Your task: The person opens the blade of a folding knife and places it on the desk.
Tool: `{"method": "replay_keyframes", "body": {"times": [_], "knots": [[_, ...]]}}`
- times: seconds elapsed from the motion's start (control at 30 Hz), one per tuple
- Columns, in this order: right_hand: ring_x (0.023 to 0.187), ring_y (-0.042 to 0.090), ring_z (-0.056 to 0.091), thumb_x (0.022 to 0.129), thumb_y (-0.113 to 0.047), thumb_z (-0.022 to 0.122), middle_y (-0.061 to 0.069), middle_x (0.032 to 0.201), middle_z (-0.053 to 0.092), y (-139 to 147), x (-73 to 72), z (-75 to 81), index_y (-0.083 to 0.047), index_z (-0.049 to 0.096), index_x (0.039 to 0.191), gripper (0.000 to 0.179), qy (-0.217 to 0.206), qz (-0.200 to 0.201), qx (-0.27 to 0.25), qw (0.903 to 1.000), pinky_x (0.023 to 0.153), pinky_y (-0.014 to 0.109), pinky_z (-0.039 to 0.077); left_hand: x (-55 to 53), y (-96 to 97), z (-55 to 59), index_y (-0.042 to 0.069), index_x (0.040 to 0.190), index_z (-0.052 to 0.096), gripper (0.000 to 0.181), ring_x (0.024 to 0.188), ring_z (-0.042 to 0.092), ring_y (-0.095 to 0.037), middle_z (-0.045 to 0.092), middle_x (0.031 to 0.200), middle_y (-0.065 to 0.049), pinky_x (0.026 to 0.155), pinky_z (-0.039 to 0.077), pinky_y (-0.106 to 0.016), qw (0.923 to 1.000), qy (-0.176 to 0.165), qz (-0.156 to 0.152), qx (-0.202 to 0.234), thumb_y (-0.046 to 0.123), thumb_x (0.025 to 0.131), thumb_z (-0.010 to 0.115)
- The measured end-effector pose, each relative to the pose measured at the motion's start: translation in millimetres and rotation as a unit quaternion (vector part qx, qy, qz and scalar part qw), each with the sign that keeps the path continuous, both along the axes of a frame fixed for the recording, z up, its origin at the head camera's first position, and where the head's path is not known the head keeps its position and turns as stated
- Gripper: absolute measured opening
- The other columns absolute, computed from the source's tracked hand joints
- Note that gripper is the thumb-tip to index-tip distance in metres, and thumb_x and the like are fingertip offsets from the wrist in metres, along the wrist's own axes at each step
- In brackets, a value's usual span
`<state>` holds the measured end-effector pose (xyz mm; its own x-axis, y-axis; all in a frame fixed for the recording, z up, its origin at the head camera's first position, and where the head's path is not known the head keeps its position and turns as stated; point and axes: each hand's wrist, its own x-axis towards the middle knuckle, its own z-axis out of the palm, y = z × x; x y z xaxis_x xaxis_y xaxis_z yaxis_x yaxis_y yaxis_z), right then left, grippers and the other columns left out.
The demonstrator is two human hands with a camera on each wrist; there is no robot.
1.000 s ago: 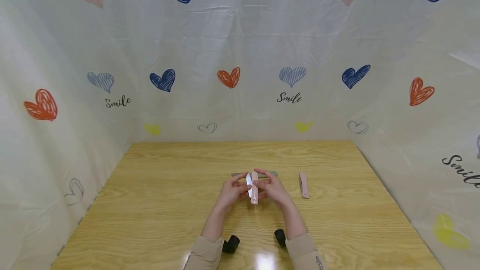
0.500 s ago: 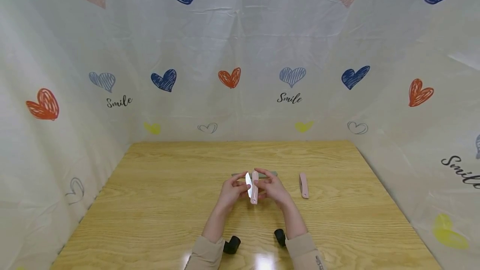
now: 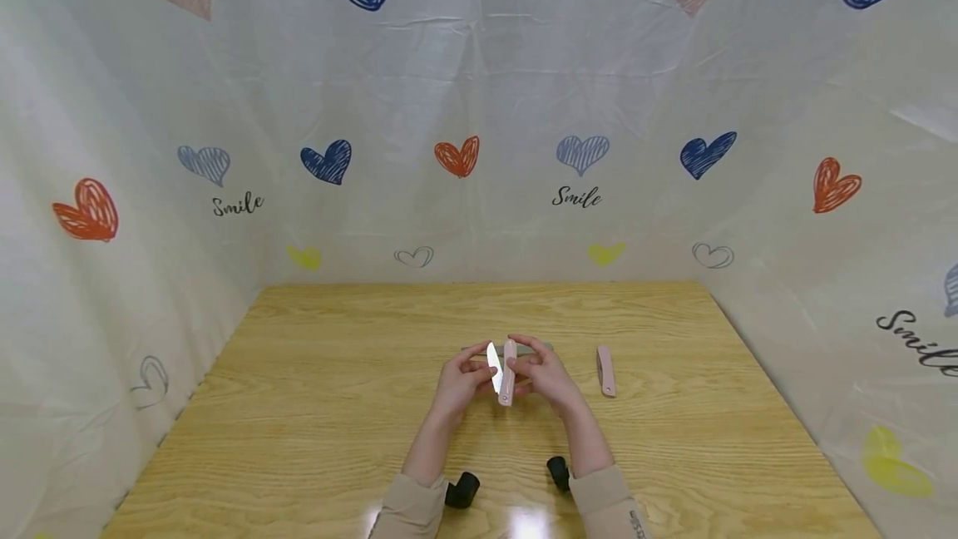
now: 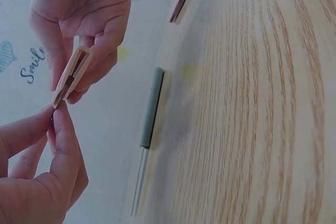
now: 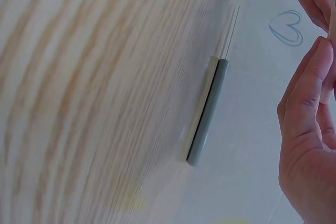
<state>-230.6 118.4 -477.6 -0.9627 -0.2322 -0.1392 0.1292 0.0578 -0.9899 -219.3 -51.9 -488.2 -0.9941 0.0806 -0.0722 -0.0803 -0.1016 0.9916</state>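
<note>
L hand (image 3: 455, 383) has thumb & fingertips closed in a pinch on the shiny blade (image 3: 494, 366) of a pink folding knife (image 3: 508, 381); R hand (image 3: 550, 378) holds its handle betw. thumb & fingers, index stretched toward the far end. Knife is up in front of the person, approx. mid-table, part unfolded — blade stands out at a slight angle from the handle, handle slot visible in L wrist view.

Just beyond the hands, a grey-green-handled knife (image 4: 152, 108) lies crosswise on the table (image 3: 322, 406), partly hidden in head view, its thin blade to the left. To the R of the R hand, a second pink knife (image 3: 607, 371) lies folded.

Tan sleeves (image 3: 407, 506) at the forearms, w/ a black device (image 3: 462, 490) by each cuff. Tabletop is yellowish wood, wavy grain, bright glare spot at the near edge. Whitish cloth (image 3: 479, 106) hangs round the back & both sides, lightly creased — hearts in red, navy, pale blue, pink, yellow & outline, plus "Smile" in black script.
</note>
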Motion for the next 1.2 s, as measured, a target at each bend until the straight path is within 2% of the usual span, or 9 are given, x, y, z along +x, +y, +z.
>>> {"method": "replay_keyframes", "body": {"times": [0.23, 0.4, 0.67, 0.97, 1.2], "knots": [[0.074, 0.017, 0.064, 0.097, -0.006, 0.058, 0.011, 0.09, 0.067, 0.8, 1.2, 0.7, -0.001, 0.041, 0.144, 0.05, -0.003, -0.016, -0.014, 0.9998, 0.07, 0.041, 0.06, 3.5, -1.3, 3.4, -0.007, 0.137, 0.05, 0.05, 0.075, 0.063, -0.013, 0.065, 0.091, -0.015, 0.081, 0.058, -0.043, 0.9997, -0.006, 0.02, 0.014, -0.007, 0.089, 0.063], [0.073, 0.018, 0.065, 0.096, -0.004, 0.058, 0.01, 0.088, 0.068, 1.5, 3.5, 1.4, -0.003, 0.042, 0.142, 0.048, -0.009, -0.044, -0.038, 0.9983, 0.067, 0.035, 0.059, 3.1, 0.1, 4.9, -0.008, 0.136, 0.05, 0.049, 0.075, 0.064, -0.014, 0.066, 0.086, -0.012, 0.077, 0.059, -0.037, 0.9986, -0.004, 0.04, 0.033, -0.009, 0.088, 0.063], [0.074, 0.02, 0.066, 0.096, -0.001, 0.056, 0.01, 0.089, 0.068, 3.9, 5.1, -0.1, -0.004, 0.041, 0.14, 0.046, -0.015, -0.072, -0.074, 0.9945, 0.069, 0.038, 0.06, 5.6, 2.0, 7.5, -0.009, 0.137, 0.046, 0.05, 0.074, 0.065, -0.011, 0.066, 0.086, -0.011, 0.072, 0.061, -0.035, 0.9967, -0.001, 0.069, 0.042, -0.01, 0.089, 0.061], [0.082, 0.021, 0.066, 0.097, -0.001, 0.054, 0.016, 0.101, 0.065, 2.6, 6.6, -0.7, -0.006, 0.037, 0.138, 0.045, -0.018, -0.105, -0.102, 0.989, 0.071, 0.034, 0.06, 7.1, 5.7, 7.2, -0.006, 0.135, 0.049, 0.05, 0.072, 0.065, -0.011, 0.056, 0.078, -0.002, 0.068, 0.061, -0.034, 0.986, -0.005, 0.147, 0.078, -0.011, 0.088, 0.063], [0.08, 0.019, 0.065, 0.097, 0.0, 0.054, 0.015, 0.097, 0.062, 2.2, 9.1, -0.7, -0.001, 0.031, 0.14, 0.048, -0.018, -0.122, -0.144, 0.982, 0.071, 0.03, 0.06, 7.6, 8.6, 6.9, -0.006, 0.134, 0.047, 0.047, 0.074, 0.065, -0.012, 0.052, 0.078, -0.003, 0.069, 0.061, -0.032, 0.9796, 0.007, 0.172, 0.104, -0.014, 0.089, 0.059]]}}
